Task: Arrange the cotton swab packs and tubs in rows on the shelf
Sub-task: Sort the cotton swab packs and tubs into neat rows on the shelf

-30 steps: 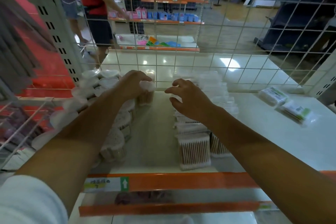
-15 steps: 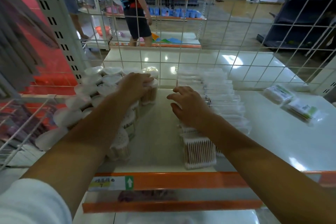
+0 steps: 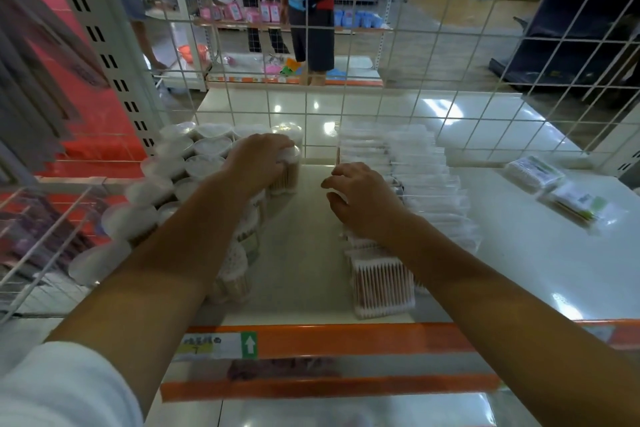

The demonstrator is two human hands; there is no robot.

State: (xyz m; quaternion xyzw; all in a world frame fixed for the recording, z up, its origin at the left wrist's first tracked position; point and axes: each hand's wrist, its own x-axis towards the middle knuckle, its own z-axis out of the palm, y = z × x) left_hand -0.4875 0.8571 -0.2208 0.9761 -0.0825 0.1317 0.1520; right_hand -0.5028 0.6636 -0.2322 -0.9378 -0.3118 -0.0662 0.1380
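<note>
Cotton swab tubs [image 3: 204, 152] stand in rows on the left part of the white shelf [image 3: 519, 270], close to the wire grid [image 3: 381, 107] at the back. The left hand [image 3: 258, 161] curls over the top of one tub [image 3: 289, 172] at the right edge of that group, just in front of the grid, and holds it. It looks like this tub is being fitted into its row. To the right of the tubs, across a bare strip of shelf, the flat swab packs [image 3: 408, 184] lie in a long row that runs from the grid to the front of the shelf. The right hand [image 3: 363, 201] is over the left side of that row with loose, bent fingers. I cannot tell if it touches the packs, and it does not hold one. Most of the job looks done, since both groups are lined up. Far right of the pack row, two loose packs [image 3: 554, 191] with green labels lie crooked and apart from the others. They likely still need a place.
</note>
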